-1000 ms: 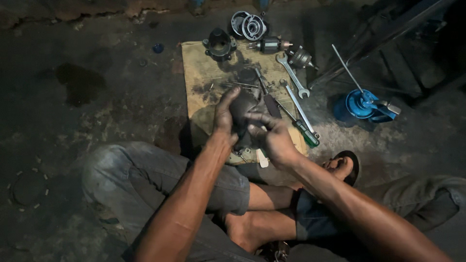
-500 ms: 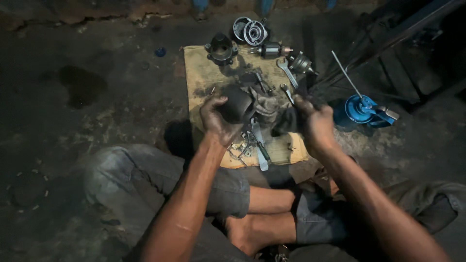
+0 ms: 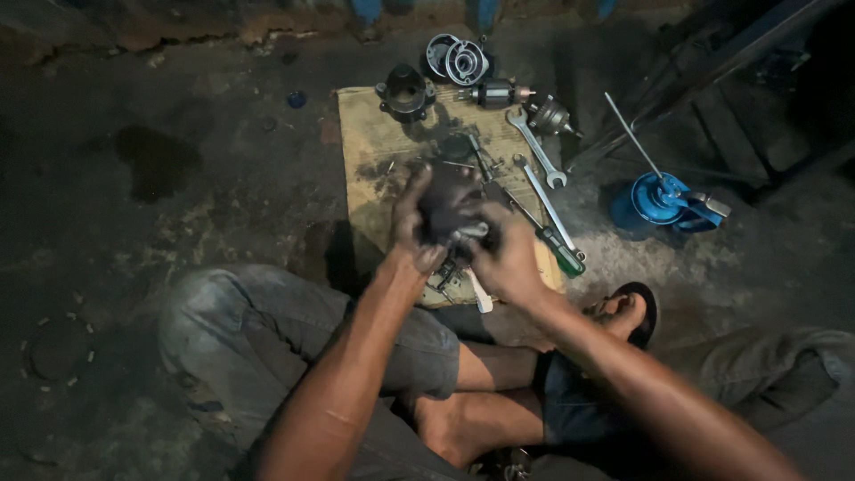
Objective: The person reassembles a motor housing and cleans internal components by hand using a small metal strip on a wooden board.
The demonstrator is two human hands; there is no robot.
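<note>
I sit on a dark, oily floor with a piece of cardboard [image 3: 370,134] in front of me. My left hand [image 3: 411,230] grips a dark, greasy cylindrical motor housing [image 3: 448,205] from the left, held above the cardboard. My right hand [image 3: 509,258] closes on the same housing from the lower right, fingers at a small pale metal part on its near end. Small loose parts and a white-handled tool [image 3: 478,294] lie on the cardboard just below my hands.
At the cardboard's far end lie a black housing [image 3: 406,92], round end covers [image 3: 456,61], an armature [image 3: 499,93] and a gear piece [image 3: 550,117]. Two spanners [image 3: 536,147] and a green-handled screwdriver [image 3: 559,251] lie right. A blue oil can [image 3: 663,200] stands farther right.
My right hand, which had swung out to the right half a second ago, has come back onto the housing. Both hands have lowered it slightly toward me.
</note>
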